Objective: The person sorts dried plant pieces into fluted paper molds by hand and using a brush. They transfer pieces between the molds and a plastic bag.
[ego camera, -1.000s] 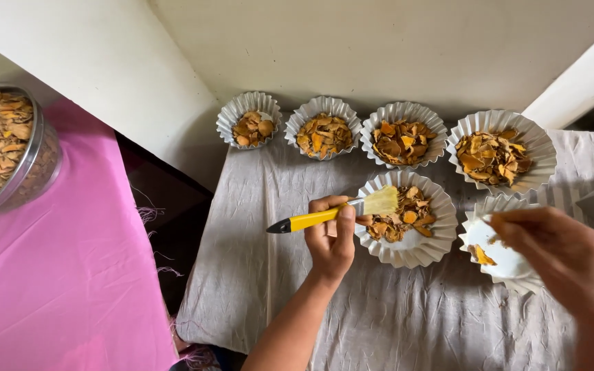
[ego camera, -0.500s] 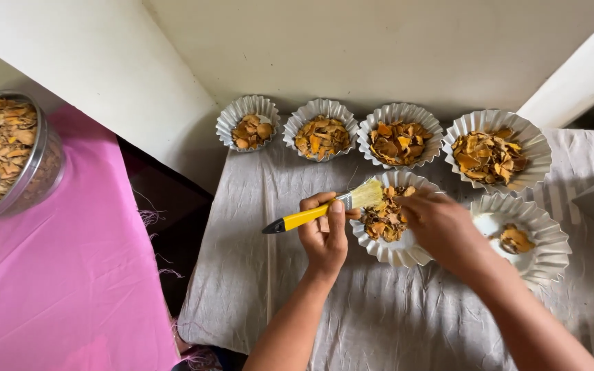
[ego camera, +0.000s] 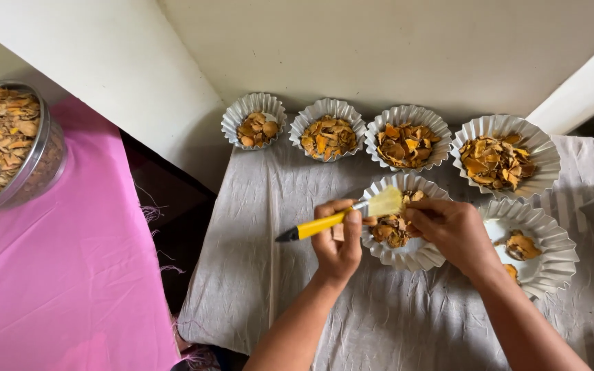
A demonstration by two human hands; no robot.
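Holding a yellow-handled brush (ego camera: 342, 218) in the closed left hand (ego camera: 338, 240), the right hand (ego camera: 452, 230) pinches chips in the fifth paper cup (ego camera: 407, 253); four cups along the cloth's far edge look filled, the sixth cup (ego camera: 548, 264) nearly bare.

A yellow-handled brush (ego camera: 331, 222) with a black tip and pale bristles is showing over white fluted paper cups (ego camera: 496, 130) of orange-brown dried chips (ego camera: 404, 144). A creased grey cloth (ego camera: 256, 275) is lying beside a pink cloth (ego camera: 70, 275) bearing a silver steel bowl (ego camera: 39, 161).
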